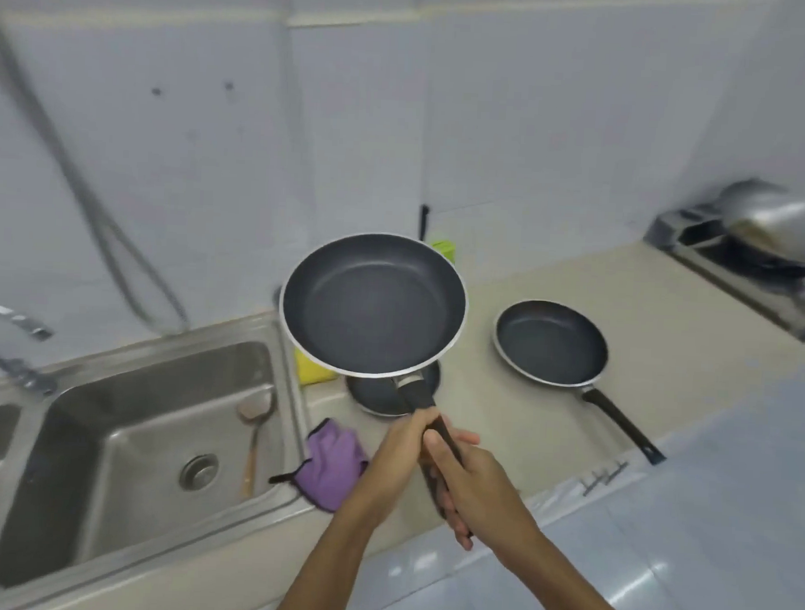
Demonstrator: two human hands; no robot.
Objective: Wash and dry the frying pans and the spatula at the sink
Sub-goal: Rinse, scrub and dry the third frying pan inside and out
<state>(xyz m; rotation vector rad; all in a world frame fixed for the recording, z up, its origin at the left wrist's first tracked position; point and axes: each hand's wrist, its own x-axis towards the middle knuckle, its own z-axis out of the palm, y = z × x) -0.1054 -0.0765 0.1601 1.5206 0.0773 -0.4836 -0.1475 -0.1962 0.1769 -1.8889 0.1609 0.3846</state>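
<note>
A large black frying pan is held up in the air above the counter, tilted towards me. Both hands grip its black handle: my left hand nearer the pan, my right hand further down. A second black pan lies flat on the beige counter to the right, handle pointing to the front right. Part of a third, smaller pan shows on the counter under the raised one. A metal spatula with a wooden handle lies inside the steel sink, at its right side.
A purple cloth lies on the counter edge between sink and hands. A yellow object and a green object sit by the wall. A faucet reaches in from the left. A stove with a metal pot stands far right.
</note>
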